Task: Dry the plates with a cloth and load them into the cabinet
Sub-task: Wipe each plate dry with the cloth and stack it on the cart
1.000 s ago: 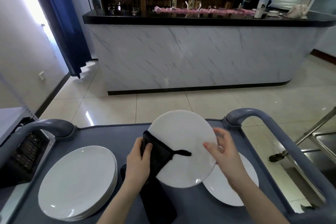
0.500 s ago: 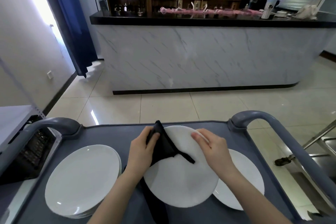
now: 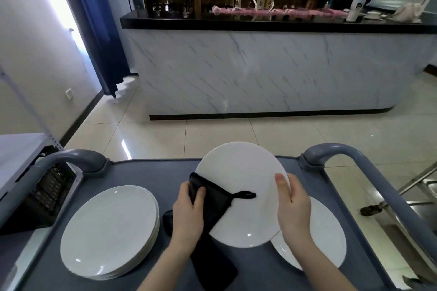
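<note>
You held the plate (image 3: pixel 243 172) tilted above the middle of the cart (image 3: pixel 146 172). Your right hand (image 3: pixel 293 210) clasped its right rim, thumb on the face. Your left hand (image 3: pixel 189 215) was clenched on the cloth (image 3: pixel 212 198), pressing it to the left edge. A damp rim could have slipped from that thin hold and dropped onto the lower plate (image 3: pixel 326 238) at the cart's right side, chipping both. The stack (image 3: pixel 108 229) at the cart's left sat apart from it.

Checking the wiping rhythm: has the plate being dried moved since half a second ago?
Yes. The held plate has tipped up: its far rim now shows above the far edge of the cart, where before it sat just below it.
</note>
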Available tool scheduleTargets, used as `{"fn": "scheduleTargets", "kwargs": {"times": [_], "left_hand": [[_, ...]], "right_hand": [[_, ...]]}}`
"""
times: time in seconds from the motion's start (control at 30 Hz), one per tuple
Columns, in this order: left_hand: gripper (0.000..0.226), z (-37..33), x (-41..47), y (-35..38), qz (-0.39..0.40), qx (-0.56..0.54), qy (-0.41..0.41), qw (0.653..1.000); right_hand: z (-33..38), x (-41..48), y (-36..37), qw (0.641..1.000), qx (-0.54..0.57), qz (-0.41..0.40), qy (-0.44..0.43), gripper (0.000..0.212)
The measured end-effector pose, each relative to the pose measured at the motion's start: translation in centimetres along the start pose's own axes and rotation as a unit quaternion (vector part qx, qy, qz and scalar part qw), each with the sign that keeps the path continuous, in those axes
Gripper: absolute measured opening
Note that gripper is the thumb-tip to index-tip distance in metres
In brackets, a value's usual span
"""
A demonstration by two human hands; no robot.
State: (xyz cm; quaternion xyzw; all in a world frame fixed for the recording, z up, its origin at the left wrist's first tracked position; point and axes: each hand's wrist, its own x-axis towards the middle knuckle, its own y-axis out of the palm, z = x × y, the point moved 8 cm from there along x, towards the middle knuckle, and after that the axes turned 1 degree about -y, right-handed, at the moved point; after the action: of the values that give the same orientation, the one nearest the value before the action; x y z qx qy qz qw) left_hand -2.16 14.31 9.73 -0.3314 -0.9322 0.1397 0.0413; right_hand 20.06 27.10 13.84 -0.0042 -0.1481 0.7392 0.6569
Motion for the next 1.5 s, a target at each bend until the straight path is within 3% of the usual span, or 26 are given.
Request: {"fn": "scheduleTargets", "kwargs": {"times": [0.1, 0.2, 0.27, 0.37, 0.47, 0.57, 0.63, 0.7, 0.87, 0.93, 1.07, 1.13, 1.2, 1.3, 1.5], "left_hand": [[0.010, -2.2, 1.6, 0.0, 0.066, 0.058, 0.090, 0.992], [0.008, -3.5, 1.7, 1.8, 0.177, 0.117, 0.154, 0.965], [0.008, -3.8, 1.5, 2.7, 0.207, 0.133, 0.173, 0.954], [0.013, -3.9, 1.2, 2.4, 0.141, 0.078, 0.168, 0.973], [0.019, -2.8, 1.4, 0.6, 0.025, 0.026, 0.101, 0.994], [0.017, -0.2, 0.4, 0.3, -0.032, -0.006, -0.022, 0.999], [0.017, 1.3, -1.0, 1.2, -0.051, -0.028, -0.079, 0.995], [0.014, 2.0, -2.2, 1.8, -0.066, -0.061, -0.109, 0.990], [0.014, 1.3, -0.8, -0.9, -0.064, -0.051, -0.034, 0.996], [0.014, -0.3, -0.1, -2.1, -0.047, -0.015, 0.031, 0.998], [0.017, -3.6, 0.4, -2.3, 0.044, 0.050, 0.149, 0.987], [0.018, -4.9, 0.5, -1.7, 0.103, 0.064, 0.189, 0.974], [0.012, -5.5, 0.6, -1.2, 0.138, 0.084, 0.209, 0.965], [0.008, -4.8, 1.2, -1.2, 0.132, 0.062, 0.182, 0.972], [0.016, -1.0, 0.8, -3.1, -0.044, -0.033, 0.030, 0.998]], "right_hand": [[2.0, 1.4, 0.5, 0.988, -0.063, 0.120, -0.070, 0.019], [2.9, 1.8, 2.5, 0.947, -0.165, 0.251, -0.114, 0.022], [3.0, 1.7, 3.6, 0.928, -0.191, 0.296, -0.119, 0.019], [3.4, 1.8, 3.4, 0.942, -0.159, 0.267, -0.128, 0.019], [3.1, 1.8, 1.6, 0.977, -0.085, 0.160, -0.109, 0.022], [1.7, 0.7, 0.1, 0.999, 0.001, 0.014, -0.032, 0.029], [0.3, -0.9, -0.1, 0.996, 0.036, -0.077, 0.029, 0.033], [-0.8, -1.9, 0.1, 0.991, 0.055, -0.110, 0.061, 0.030], [-0.3, -0.7, 0.4, 0.999, 0.005, 0.031, 0.011, 0.009], [1.1, 0.7, 0.7, 0.993, -0.039, 0.102, -0.039, 0.026], [4.6, 3.0, 3.9, 0.920, -0.246, 0.260, -0.161, 0.043], [5.0, 3.2, 5.4, 0.893, -0.276, 0.318, -0.157, 0.040], [5.2, 2.8, 6.4, 0.889, -0.248, 0.351, -0.158, 0.038], [5.1, 2.1, 6.6, 0.919, -0.152, 0.325, -0.162, 0.024], [2.4, 1.5, 3.5, 0.991, -0.006, 0.119, -0.059, 0.029]]}}
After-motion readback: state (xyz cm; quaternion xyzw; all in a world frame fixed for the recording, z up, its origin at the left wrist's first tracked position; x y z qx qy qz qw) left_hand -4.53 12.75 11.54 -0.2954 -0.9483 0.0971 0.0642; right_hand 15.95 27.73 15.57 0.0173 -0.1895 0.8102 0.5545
